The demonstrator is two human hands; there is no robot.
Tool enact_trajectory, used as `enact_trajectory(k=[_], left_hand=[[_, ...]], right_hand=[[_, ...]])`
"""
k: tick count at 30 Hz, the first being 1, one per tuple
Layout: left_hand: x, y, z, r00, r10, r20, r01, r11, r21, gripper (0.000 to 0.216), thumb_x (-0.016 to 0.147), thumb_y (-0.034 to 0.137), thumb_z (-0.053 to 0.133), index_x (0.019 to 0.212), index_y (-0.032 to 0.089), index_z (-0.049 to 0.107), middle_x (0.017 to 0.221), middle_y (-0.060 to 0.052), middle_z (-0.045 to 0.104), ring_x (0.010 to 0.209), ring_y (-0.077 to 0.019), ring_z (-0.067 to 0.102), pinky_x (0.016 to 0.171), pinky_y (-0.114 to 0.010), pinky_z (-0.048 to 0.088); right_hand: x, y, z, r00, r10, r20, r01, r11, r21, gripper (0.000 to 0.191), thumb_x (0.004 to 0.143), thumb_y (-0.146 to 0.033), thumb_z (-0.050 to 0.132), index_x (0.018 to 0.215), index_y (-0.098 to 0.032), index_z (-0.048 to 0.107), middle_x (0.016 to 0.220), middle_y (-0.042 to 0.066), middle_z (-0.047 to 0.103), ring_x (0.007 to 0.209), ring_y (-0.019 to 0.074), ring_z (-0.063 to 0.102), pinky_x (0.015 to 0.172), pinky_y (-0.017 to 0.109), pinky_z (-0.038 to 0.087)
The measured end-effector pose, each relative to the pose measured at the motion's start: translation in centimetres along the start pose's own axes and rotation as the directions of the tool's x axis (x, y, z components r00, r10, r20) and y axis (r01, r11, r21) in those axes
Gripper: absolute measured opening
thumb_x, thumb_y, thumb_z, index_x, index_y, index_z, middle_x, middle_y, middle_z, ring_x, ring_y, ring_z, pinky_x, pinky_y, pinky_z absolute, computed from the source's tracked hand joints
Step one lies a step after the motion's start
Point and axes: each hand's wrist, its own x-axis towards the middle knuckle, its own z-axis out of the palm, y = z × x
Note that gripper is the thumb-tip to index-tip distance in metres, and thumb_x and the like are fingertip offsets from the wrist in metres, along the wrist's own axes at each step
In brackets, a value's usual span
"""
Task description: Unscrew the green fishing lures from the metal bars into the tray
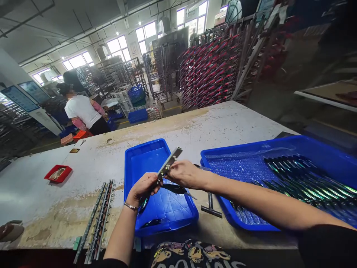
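My left hand [145, 184] is closed around the lower end of a metal bar [169, 163] with small screw-like fasteners along it. The bar tilts up to the right, above a shallow blue tray [129, 163]. My right hand [184, 174] is closed against the bar's side at the fasteners; its fingertips are hidden. A glossy dark green, blade-shaped piece [174, 188] juts out below the bar between my hands. Another dark glossy piece [152, 223] lies at the near end of the tray. Right of the tray, a T-shaped metal tool [211, 210] rests on the table.
A large blue bin [279, 143] at right holds bubble wrap and rows of shiny green pieces [309, 184]. Several metal bars [102, 219] lie at left, near a small red tray [58, 174]. Beyond the table [220, 121], a person [83, 109] stands near loaded racks [209, 70].
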Motion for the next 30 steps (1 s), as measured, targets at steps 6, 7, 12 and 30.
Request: enact_trajectory(k=[6, 7, 12, 30], left_hand=[[-2.9, -0.1, -0.8, 0.996, -0.088, 0.002, 0.088, 0.996, -0.022, 0.069, 0.078, 0.079, 0.059, 0.079, 0.011, 0.065, 0.049, 0.001, 0.054, 0.035, -0.0067, 0.041, 0.035, -0.019, 0.026], [-3.5, -0.1, -1.2, 0.996, -0.084, -0.035, 0.083, 0.996, -0.043, 0.07, 0.077, 0.08, 0.06, 0.078, 0.011, 0.065, 0.049, 0.001, 0.053, 0.034, -0.0065, 0.04, 0.034, -0.019, 0.025], [-5.0, 0.8, -1.7, 0.994, -0.067, -0.09, 0.061, 0.996, -0.071, 0.075, 0.072, 0.085, 0.06, 0.079, 0.011, 0.064, 0.048, 0.0, 0.053, 0.032, -0.0068, 0.039, 0.032, -0.019, 0.024], [-17.3, -0.9, -5.7, 0.948, -0.288, -0.131, 0.29, 0.957, -0.004, 0.058, 0.086, 0.07, 0.058, 0.086, 0.012, 0.064, 0.055, 0.002, 0.054, 0.037, -0.0056, 0.037, 0.037, -0.019, 0.025]], right_hand=[[-2.1, 0.3, 0.4, 0.97, -0.178, 0.166, 0.188, 0.981, -0.05, 0.022, 0.095, -0.01, 0.046, 0.092, -0.014, 0.068, 0.078, 0.009, 0.072, 0.073, 0.0206, 0.064, 0.061, 0.03, 0.039], [-2.4, 0.3, 0.6, 0.97, -0.158, 0.185, 0.166, 0.986, -0.032, 0.022, 0.096, -0.014, 0.046, 0.091, -0.014, 0.068, 0.076, 0.009, 0.072, 0.071, 0.0208, 0.064, 0.06, 0.03, 0.038], [-1.7, -1.3, 0.8, 0.987, -0.021, 0.159, -0.006, 0.985, 0.172, 0.027, 0.097, -0.038, 0.056, 0.089, -0.016, 0.069, 0.081, 0.01, 0.072, 0.074, 0.0215, 0.066, 0.062, 0.029, 0.041], [0.6, -6.5, 2.6, 0.894, -0.307, 0.327, 0.193, 0.922, 0.337, 0.022, 0.09, -0.013, 0.048, 0.082, -0.017, 0.068, 0.063, 0.008, 0.068, 0.05, 0.0165, 0.057, 0.052, 0.029, 0.03]])
